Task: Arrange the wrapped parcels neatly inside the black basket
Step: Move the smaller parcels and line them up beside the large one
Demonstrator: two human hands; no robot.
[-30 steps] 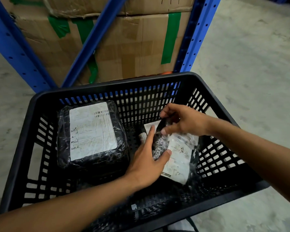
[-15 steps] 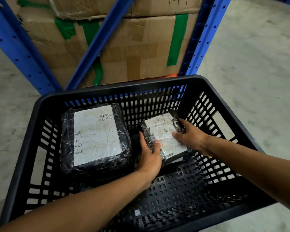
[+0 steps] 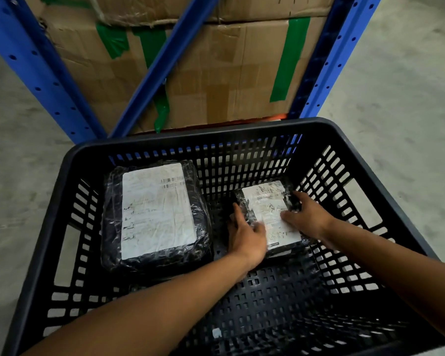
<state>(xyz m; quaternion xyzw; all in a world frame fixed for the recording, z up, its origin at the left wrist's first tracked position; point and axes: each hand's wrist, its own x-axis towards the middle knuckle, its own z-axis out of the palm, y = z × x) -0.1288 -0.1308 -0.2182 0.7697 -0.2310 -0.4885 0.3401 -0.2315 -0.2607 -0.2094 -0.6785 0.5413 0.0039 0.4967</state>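
A black slotted basket fills the lower view. A large black-wrapped parcel with a white label lies flat in its far left part. A smaller black-wrapped parcel with a white label lies flat on the basket floor at the far right. My left hand grips the small parcel's left edge, thumb on its top. My right hand rests on its right side, fingers spread over the wrap and label. A narrow gap separates the two parcels.
The near half of the basket floor holds nothing but a small white scrap. Behind the basket stands a blue rack frame with taped cardboard boxes. Grey concrete floor lies on both sides.
The small parcel went from tilted in my hands to lying flat at the basket's far right. Both hands followed it down and stay on it. The view shifted slightly.
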